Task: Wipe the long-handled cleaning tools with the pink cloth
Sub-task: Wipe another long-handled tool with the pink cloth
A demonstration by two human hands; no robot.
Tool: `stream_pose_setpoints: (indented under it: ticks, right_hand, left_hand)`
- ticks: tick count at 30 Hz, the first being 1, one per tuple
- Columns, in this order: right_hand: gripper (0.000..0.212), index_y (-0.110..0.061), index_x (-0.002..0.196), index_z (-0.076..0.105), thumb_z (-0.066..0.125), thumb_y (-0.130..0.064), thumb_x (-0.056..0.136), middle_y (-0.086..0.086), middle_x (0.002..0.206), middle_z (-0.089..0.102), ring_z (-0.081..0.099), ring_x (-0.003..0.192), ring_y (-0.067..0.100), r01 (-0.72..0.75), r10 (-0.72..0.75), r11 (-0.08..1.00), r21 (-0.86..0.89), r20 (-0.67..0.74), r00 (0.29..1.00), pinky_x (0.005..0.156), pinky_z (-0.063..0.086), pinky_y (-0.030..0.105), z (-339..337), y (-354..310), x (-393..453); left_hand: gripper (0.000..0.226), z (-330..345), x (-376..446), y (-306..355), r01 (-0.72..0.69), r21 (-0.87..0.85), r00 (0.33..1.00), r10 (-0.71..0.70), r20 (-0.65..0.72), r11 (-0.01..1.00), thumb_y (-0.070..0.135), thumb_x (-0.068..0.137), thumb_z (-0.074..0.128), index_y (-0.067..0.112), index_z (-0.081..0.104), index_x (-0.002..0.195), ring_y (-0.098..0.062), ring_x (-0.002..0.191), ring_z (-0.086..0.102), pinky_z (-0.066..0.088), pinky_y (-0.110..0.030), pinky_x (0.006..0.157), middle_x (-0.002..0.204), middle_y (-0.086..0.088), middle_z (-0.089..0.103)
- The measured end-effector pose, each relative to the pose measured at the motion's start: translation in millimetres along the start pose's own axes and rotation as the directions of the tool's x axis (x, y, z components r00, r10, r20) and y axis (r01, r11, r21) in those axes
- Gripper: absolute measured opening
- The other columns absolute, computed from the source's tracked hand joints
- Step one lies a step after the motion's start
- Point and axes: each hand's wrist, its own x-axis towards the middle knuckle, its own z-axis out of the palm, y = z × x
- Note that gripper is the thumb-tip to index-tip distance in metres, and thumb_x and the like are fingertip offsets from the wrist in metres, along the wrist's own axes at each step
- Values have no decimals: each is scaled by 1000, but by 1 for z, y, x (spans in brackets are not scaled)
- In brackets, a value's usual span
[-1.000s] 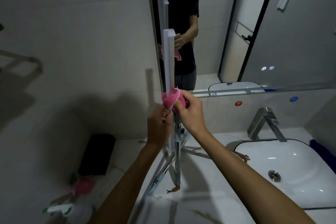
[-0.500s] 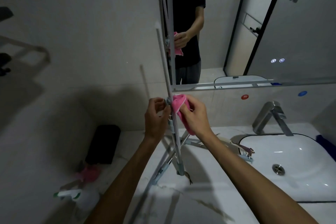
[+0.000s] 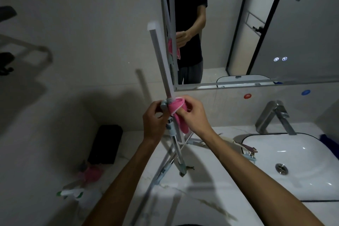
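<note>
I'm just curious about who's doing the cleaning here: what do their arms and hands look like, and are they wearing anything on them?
Both forearms are bare to the bottom edge of the picture: no sleeves, gloves, watch or rings show on the left hand or right hand. The mirror reflects a dark short-sleeved top ending above the elbow.

Both bare forearms reach forward and up, hands nearly meeting. The left hand (image 3: pixel 154 117) curls its fingers in a grip. The right hand (image 3: pixel 194 113) pinches with bent fingers (image 3: pixel 185 100).

Pink cloth (image 3: pixel 178 115): soft fabric. Faucet (image 3: pixel 275 117): brushed metal. Basin (image 3: pixel 302 167): glossy white ceramic. Countertop (image 3: pixel 201 185): polished marble-look.
</note>
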Motion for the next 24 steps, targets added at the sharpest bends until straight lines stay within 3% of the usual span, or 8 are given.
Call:
stream_pose_setpoints:
  ticks: [5, 9, 11, 14, 17, 22, 24]
  right_hand:
    - [19, -22, 109, 71, 72, -27, 91, -8, 105, 70, 63, 98, -1, -36, 33, 999, 30, 86, 996, 87, 44, 13, 0, 8, 0]
    - [25, -17, 113, 71, 73, -28, 90, -5, 106, 71, 62, 98, 0, -5, 5, 1000, 5, 54, 999, 83, 44, 9, -1, 15, 1]
    - [22, -17, 109, 71, 74, -26, 90, -6, 100, 70, 63, 94, 4, 28, -27, 1000, -5, 95, 995, 81, 49, 12, 0, 19, 0]
    - [21, -16, 106, 69, 76, -24, 88, -4, 96, 68, 62, 88, 8, 23, -17, 999, -48, 105, 994, 78, 53, 22, 10, 34, -10]
    - [17, -16, 102, 68, 76, -24, 89, -6, 89, 67, 60, 80, 2, -30, 34, 996, -85, 51, 998, 70, 47, 13, 21, 53, -22]
    - [11, -16, 94, 70, 73, -27, 90, -4, 83, 68, 62, 77, 9, -85, 83, 994, -74, -36, 996, 72, 53, 25, 23, 53, -21]
    - [9, -19, 91, 70, 72, -27, 92, -4, 81, 67, 60, 74, 6, -43, 41, 998, -51, -45, 998, 70, 50, 19, 20, 44, -15]
  left_hand:
    - [46, -8, -7, -3, 55, -123, 998, -51, 32, 991, 49, 88, 58, 5, 65, 99, 0, 74, 63, 49, -14, 62, 85, -2, 66]
    - [23, -7, -11, -1, 48, -87, 998, -43, 49, 995, 17, 97, 64, -4, 64, 107, -2, 74, 67, 51, -12, 58, 93, -10, 66]
    - [22, -5, -13, -3, 58, -68, 997, -54, 57, 996, 15, 99, 59, -4, 63, 107, 0, 73, 67, 50, -10, 56, 93, -9, 66]
    - [44, 0, -18, -4, 109, -71, 992, -103, 79, 992, 43, 96, 52, 2, 65, 101, -2, 69, 66, 49, -11, 56, 87, -5, 67]
    - [62, 1, -24, -8, 94, -18, 995, -93, 42, 995, 69, 85, 43, 13, 67, 97, 1, 72, 65, 48, -9, 60, 84, 4, 68]
    - [70, -3, -18, -16, 135, 9, 985, -135, 111, 991, 92, 73, 39, 29, 65, 90, -8, 71, 68, 51, -13, 61, 83, 0, 70]
    - [73, -2, -17, -17, 150, -8, 980, -147, 134, 989, 93, 71, 40, 27, 64, 92, -7, 69, 68, 51, -13, 61, 81, 0, 70]
